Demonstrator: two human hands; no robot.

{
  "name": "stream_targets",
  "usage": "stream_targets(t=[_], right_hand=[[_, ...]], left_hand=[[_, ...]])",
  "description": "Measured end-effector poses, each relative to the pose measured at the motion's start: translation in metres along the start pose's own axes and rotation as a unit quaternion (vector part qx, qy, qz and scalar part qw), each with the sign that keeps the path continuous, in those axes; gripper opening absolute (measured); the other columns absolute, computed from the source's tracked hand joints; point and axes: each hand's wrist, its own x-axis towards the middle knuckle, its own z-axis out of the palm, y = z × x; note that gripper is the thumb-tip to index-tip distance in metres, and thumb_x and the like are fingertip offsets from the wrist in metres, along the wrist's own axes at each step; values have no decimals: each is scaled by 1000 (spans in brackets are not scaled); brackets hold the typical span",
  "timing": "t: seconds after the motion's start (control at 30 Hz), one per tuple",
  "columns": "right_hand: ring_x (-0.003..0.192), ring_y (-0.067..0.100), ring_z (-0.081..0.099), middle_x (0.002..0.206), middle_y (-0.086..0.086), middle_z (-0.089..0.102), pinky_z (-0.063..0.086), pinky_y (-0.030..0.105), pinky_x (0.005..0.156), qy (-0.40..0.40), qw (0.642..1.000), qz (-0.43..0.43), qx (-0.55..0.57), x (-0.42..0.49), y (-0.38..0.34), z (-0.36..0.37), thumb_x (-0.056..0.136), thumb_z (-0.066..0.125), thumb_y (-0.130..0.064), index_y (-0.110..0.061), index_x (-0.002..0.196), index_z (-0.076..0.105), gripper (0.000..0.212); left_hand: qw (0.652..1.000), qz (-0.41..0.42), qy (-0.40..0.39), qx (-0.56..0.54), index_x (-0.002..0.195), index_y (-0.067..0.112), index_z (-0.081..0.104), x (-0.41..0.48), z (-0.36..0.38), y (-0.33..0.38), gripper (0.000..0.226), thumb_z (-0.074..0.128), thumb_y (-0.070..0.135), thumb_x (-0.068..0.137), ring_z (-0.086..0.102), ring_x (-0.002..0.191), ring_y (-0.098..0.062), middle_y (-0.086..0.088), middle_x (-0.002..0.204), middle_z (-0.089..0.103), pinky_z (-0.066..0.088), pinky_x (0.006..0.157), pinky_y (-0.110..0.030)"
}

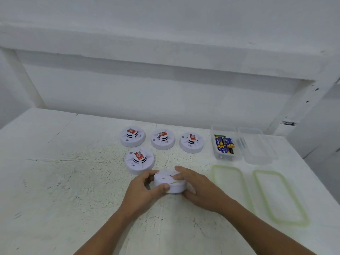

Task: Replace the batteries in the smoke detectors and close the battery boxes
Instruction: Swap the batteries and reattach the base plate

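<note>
Left hand and right hand hold smoke detector

Only one cam here: head-worn, wide-angle, pointing fwd and down over the white table toward the back wall. Close in: left hand and right hand land mid-frame w/ arms running up from the bottom edge. Table's far edge sits approx halfway up the pic.

detectors crowd behind; table left open.

A bare workroom: scuffed white-painted table under a rough white shelf.
</note>
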Motion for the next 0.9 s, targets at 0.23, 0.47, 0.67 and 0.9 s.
stream_targets(t=[0.23,0.47,0.67,0.9], right_hand=[[101,15,66,110,-2,69,57,34,80,125,927,112,335,2,-24,-16,95,52,-27,-21,122,55,28],[86,21,68,101,3,71,58,49,66,224,839,198,455,13,-39,-8,99,46,-21,-17,113,64,23],[88,24,69,100,5,72,57,38,62,276,791,241,490,20,-45,10,99,46,-18,-20,105,69,23],[76,25,67,97,8,73,52,35,53,312,772,244,497,21,-48,29,99,44,-16,-20,104,69,25]], left_hand=[[992,24,4,-126,94,10,67,13,10,27,35,49,40,94,67,95,-17,-2,96,72,54,82,-26],[985,30,-8,-172,106,14,59,23,23,26,19,44,23,99,70,91,-18,1,98,72,58,73,-27],[972,-11,10,-233,106,11,58,24,31,17,20,43,24,100,69,94,-33,-7,102,71,57,80,-53],[985,23,34,-170,112,25,61,16,30,-1,20,54,14,96,67,96,-15,3,102,70,56,83,-34]])
